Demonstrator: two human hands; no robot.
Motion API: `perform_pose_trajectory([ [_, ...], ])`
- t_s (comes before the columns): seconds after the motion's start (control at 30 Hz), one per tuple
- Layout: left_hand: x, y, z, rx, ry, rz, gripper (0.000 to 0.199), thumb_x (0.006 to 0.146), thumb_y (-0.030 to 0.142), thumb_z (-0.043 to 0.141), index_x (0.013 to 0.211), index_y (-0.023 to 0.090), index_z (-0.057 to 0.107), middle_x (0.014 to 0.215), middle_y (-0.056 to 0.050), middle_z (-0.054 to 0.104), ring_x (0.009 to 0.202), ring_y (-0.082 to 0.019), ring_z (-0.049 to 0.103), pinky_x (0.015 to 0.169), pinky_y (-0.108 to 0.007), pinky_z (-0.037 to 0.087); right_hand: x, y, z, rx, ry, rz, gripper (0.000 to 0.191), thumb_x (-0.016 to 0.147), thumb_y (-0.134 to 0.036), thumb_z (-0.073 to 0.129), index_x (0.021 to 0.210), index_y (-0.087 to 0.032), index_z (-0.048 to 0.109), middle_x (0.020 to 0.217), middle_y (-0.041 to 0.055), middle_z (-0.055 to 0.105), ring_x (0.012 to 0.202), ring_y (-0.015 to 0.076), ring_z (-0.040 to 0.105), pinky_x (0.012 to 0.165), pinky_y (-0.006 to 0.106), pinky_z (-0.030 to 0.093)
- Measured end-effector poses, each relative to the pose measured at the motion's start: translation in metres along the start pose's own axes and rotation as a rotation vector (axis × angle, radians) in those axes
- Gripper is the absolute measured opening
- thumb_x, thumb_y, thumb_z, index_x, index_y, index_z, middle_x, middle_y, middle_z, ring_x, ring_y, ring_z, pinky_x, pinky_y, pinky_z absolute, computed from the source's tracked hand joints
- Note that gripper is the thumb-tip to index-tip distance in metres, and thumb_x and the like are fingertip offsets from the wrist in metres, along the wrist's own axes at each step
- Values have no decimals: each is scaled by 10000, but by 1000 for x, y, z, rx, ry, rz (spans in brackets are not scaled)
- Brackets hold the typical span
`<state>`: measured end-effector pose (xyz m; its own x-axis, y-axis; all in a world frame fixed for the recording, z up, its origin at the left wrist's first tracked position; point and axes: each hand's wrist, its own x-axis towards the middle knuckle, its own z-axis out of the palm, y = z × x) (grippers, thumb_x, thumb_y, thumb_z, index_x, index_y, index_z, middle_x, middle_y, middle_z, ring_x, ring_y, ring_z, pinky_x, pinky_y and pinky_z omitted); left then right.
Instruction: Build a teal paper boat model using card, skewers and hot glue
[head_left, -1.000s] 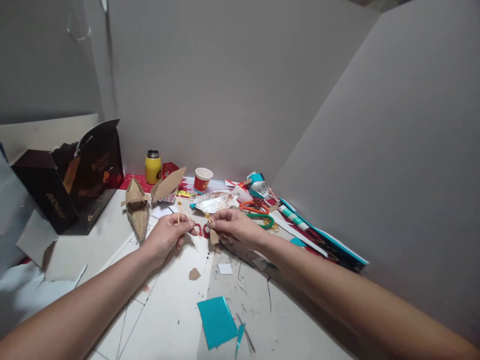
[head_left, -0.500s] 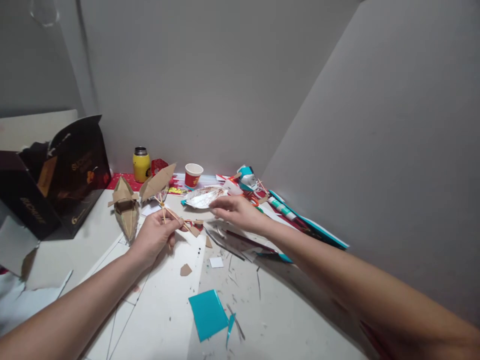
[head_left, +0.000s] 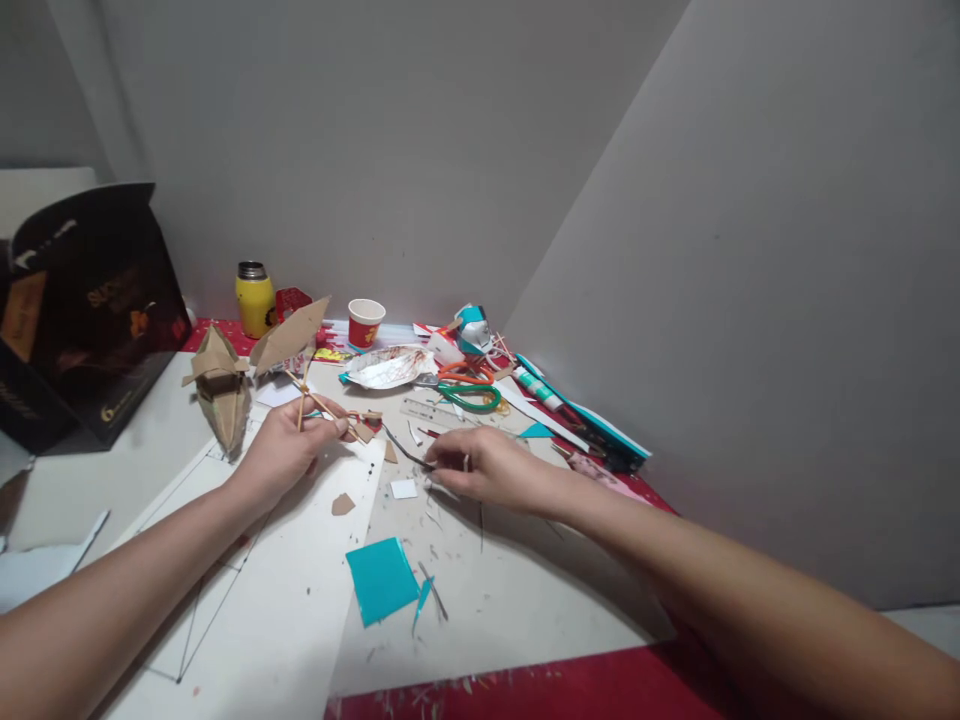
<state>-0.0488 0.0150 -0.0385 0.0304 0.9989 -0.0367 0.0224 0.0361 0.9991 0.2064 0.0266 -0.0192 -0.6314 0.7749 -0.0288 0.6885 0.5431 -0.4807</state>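
My left hand (head_left: 289,440) is closed around thin wooden sticks (head_left: 322,405) that cross and are joined near their upper end. Just beyond it lie small brown cardboard pieces (head_left: 364,432). My right hand (head_left: 484,465) is low over the table, with thumb and fingertips closed at one end of a thin dark strip (head_left: 405,447). Its palm side and part of the strip are hidden. Near the strip are a small white square (head_left: 403,489) and a cardboard scrap (head_left: 343,504). Closer to me lies a teal square sheet (head_left: 381,580).
A cardboard boat shape (head_left: 223,395), yellow bottle (head_left: 256,305), paper cup (head_left: 366,325) and foil leaf shape (head_left: 390,368) stand behind. Scissors with green and orange handles (head_left: 480,400) and a clear ruler (head_left: 435,412) lie beyond my right hand. A black box (head_left: 97,320) is at left.
My right hand has moved from beside the foil shape back toward me, onto the dark strip. The scissors and ruler now show more fully. My left hand keeps its hold; the view has shifted.
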Motion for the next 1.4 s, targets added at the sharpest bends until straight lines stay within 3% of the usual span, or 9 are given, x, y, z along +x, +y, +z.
perform_pose_trajectory([
  [0.13, -2, -3, 3, -4, 5, 23, 218, 764, 369, 680, 838, 174, 618, 657, 2, 674, 356, -49, 344, 337, -176, 305, 4, -23, 11, -174, -48, -123, 165, 801, -237, 646, 950, -172, 677, 857, 67, 677, 702, 160, 556, 599, 265, 360],
  [0.33, -5, -3, 5, 5, -24, 61, 246, 802, 405, 632, 750, 168, 588, 398, 91, 397, 341, -69, 280, 333, -182, 321, 3, -41, 18, -421, -68, -233, 153, 853, -142, 530, 794, -141, 672, 819, 77, 645, 636, 140, 515, 573, 279, 303],
  [0.6, 2, -11, 0, 3, -14, 105, 292, 767, 442, 684, 737, 166, 595, 616, 11, 630, 386, -55, 330, 348, -176, 346, 0, -41, 20, -482, -110, -328, 169, 846, -44, 498, 812, -88, 658, 790, 124, 660, 685, 177, 544, 623, 306, 342],
  [0.73, 2, -10, -1, 4, -13, 97, 301, 746, 442, 707, 702, 154, 629, 496, 43, 534, 366, -49, 310, 343, -171, 338, 3, -34, 20, -324, -82, -272, 152, 827, -47, 512, 806, -106, 650, 782, 121, 666, 724, 196, 558, 699, 338, 386],
  [0.83, 2, -10, 0, -4, -18, 92, 279, 745, 417, 712, 710, 150, 640, 529, 33, 563, 369, -41, 323, 345, -164, 336, 9, -24, 20, -123, -20, -172, 146, 799, -54, 526, 802, -135, 648, 820, 97, 678, 762, 191, 577, 745, 342, 413],
  [1.0, -2, -8, 6, -14, -31, 83, 253, 755, 380, 703, 720, 146, 613, 678, -28, 674, 385, -40, 369, 344, -168, 345, 8, -14, 23, 350, 44, 35, 214, 812, -95, 467, 941, -140, 631, 754, 42, 688, 652, 140, 624, 620, 277, 482],
  [1.17, -8, -6, 12, -20, -65, 70, 250, 773, 387, 694, 762, 150, 617, 713, -48, 697, 416, -50, 405, 346, -155, 338, -1, -17, 24, 789, 19, 131, 247, 743, -289, 635, 952, -158, 618, 701, 11, 684, 575, 125, 631, 598, 288, 527],
  [1.4, -10, -7, 14, -52, -111, 51, 252, 788, 393, 690, 769, 147, 641, 753, -35, 692, 412, -39, 396, 345, -154, 343, 0, -21, 25, 1062, 109, 210, 355, 601, -322, 793, 850, -152, 606, 600, -10, 654, 515, 112, 611, 562, 278, 524],
])
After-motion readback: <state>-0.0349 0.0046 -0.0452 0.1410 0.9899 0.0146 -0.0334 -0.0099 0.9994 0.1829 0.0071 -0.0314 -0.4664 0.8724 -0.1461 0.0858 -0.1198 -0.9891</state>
